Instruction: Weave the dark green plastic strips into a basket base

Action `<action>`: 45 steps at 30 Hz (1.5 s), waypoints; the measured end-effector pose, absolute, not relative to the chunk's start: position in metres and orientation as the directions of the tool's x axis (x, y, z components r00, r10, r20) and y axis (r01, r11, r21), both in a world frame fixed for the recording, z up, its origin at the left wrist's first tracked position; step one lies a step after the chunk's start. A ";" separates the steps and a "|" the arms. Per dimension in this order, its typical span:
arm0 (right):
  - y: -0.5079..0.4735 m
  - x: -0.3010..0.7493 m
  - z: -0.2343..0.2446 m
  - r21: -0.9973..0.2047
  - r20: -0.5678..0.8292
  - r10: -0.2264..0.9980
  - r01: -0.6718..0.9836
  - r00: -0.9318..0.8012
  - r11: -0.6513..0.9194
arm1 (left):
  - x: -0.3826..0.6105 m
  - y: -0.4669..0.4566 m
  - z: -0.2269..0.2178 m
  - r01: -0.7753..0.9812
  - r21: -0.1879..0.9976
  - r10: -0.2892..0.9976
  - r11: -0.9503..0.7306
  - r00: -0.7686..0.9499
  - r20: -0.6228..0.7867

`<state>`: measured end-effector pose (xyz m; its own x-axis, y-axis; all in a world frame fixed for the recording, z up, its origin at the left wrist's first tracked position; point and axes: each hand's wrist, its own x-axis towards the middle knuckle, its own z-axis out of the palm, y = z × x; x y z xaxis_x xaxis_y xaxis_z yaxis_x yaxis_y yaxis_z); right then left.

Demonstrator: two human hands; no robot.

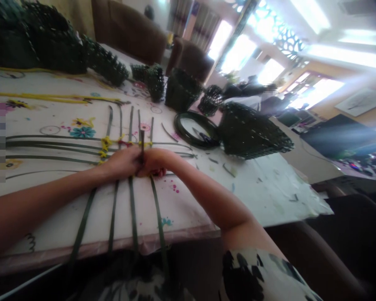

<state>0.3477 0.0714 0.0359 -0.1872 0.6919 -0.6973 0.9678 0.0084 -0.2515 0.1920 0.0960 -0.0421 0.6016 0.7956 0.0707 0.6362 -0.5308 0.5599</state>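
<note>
Dark green flat strips (pixel 132 213) lie crossed over one another on a flower-patterned table cover, some running toward me past the table edge and others off to the left. Yellow ties (pixel 105 143) bind several of the crossings, and a dark red tie sits among them. My left hand (pixel 125 161) and my right hand (pixel 155 161) meet over the lattice, both with curled fingers. Between them a dark strip end (pixel 142 142) sticks up, pinched where the hands touch. Their fingertips are mostly hidden, so the exact hold of each is hard to see.
A coil of green strip (pixel 198 130) with scissors inside lies behind my right hand. Beside it stands a woven dark green basket (pixel 253 131); more baskets (pixel 183 90) line the far side. Yellow strips (pixel 50 98) lie at left, strip scraps (pixel 229 170) at right.
</note>
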 end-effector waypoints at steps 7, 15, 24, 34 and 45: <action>0.073 0.352 0.033 -0.301 -0.685 0.681 0.952 -0.258 0.058 | 0.163 0.072 -0.034 0.572 0.629 0.802 -0.526 0.580 0.143; 0.066 0.357 0.029 -0.347 -0.625 0.733 0.937 -0.268 0.047 | 0.133 0.038 -0.040 0.400 0.459 0.539 -0.793 0.812 0.224; 0.050 0.365 0.035 -0.404 -0.499 0.815 0.911 -0.294 0.081 | 0.135 0.035 -0.011 0.336 0.411 0.420 -0.847 0.898 0.132; 0.048 0.368 0.031 -0.404 -0.462 0.826 0.906 -0.324 0.129 | 0.135 0.043 -0.038 0.396 0.388 0.512 -0.832 0.816 0.267; 0.043 0.369 0.036 -0.372 -0.438 0.838 0.914 -0.326 0.161 | 0.156 0.072 -0.011 0.588 0.613 0.778 -0.529 0.624 0.073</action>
